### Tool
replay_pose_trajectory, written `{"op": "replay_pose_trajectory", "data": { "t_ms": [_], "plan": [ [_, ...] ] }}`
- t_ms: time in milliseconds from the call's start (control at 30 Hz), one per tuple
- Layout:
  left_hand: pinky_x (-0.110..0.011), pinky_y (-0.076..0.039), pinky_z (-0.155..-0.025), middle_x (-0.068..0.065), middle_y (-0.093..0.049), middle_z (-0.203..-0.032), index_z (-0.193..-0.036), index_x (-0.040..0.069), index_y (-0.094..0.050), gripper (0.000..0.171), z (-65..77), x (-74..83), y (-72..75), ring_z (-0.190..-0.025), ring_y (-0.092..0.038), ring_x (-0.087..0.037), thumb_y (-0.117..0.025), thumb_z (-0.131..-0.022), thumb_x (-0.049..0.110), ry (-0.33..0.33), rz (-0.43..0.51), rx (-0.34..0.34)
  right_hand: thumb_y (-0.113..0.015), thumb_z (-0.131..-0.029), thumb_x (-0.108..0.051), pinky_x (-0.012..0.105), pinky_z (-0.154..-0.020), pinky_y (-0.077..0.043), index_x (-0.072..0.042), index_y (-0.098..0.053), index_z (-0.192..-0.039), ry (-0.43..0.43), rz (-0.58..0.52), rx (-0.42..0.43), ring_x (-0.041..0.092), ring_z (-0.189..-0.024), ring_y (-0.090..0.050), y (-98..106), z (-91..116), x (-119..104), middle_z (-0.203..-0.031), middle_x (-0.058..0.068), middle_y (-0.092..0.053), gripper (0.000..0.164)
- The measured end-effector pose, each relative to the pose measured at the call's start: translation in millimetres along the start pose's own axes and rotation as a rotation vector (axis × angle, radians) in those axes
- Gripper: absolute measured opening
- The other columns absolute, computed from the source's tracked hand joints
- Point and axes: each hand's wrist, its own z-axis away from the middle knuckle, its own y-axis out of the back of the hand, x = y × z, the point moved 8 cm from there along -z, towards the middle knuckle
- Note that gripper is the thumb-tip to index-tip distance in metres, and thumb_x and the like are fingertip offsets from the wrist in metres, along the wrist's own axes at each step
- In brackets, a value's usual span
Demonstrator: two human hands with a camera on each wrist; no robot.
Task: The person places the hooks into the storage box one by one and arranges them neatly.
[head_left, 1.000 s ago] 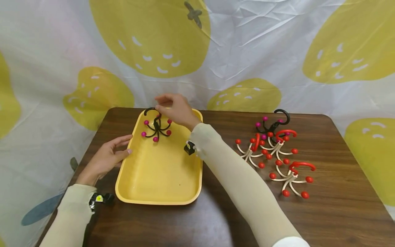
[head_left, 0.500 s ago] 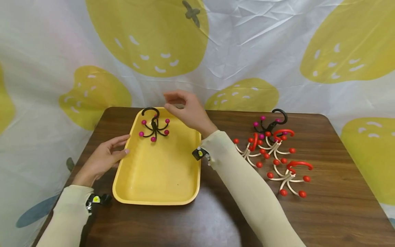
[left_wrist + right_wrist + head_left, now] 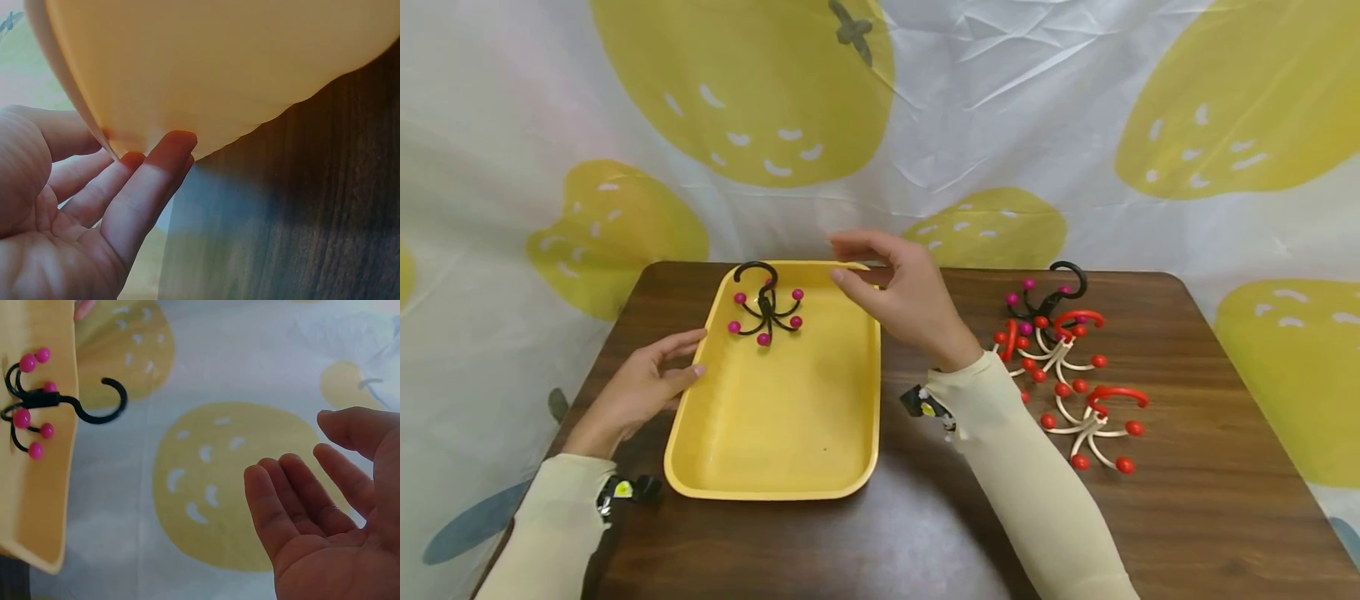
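A black hook hanger (image 3: 767, 307) with curved arms tipped by pink balls stands in the far left part of the yellow tray (image 3: 778, 492), its hook upward. In the right wrist view this hanger (image 3: 40, 399) stands apart from my right hand (image 3: 334, 519). My right hand (image 3: 910, 292) is over the tray's far right corner, fingers and thumb spread, holding nothing. At the tray's left side, my left hand (image 3: 643, 383) holds the rim between thumb and fingers. The left wrist view shows the left hand's fingers (image 3: 150, 194) against the tray's outer wall (image 3: 206, 62).
Right of the tray, several hangers stand close together on the brown wooden table (image 3: 1210, 500). One is a black and pink hanger (image 3: 1052, 304); others are white with red hooks and balls, such as the nearest white hanger (image 3: 1097, 423). A fruit-patterned cloth (image 3: 977, 108) hangs behind.
My right hand has let go of the black hanger's hook and moved right, away from it. The hanger stays in the tray. The left hand keeps its place at the rim.
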Motion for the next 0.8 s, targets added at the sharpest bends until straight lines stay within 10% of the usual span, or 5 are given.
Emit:
{"op": "replay_pose_trajectory", "data": {
  "t_ms": [800],
  "plan": [
    [-0.042,-0.068,-0.077,-0.030,-0.038,-0.165,-0.167,0.008,-0.030,0.066,4.4,-2.5,4.8,-0.113,-0.072,-0.029,-0.061,-0.108,0.013,0.005,-0.012,0.001,-0.081,-0.092,-0.007,0.018,-0.080,-0.062,-0.010,-0.076,-0.127,-0.067,0.300,0.286,0.007,-0.099,-0.075,94.6,79.4,8.8,-0.120,0.007,-0.078,0.036]
  ]
}}
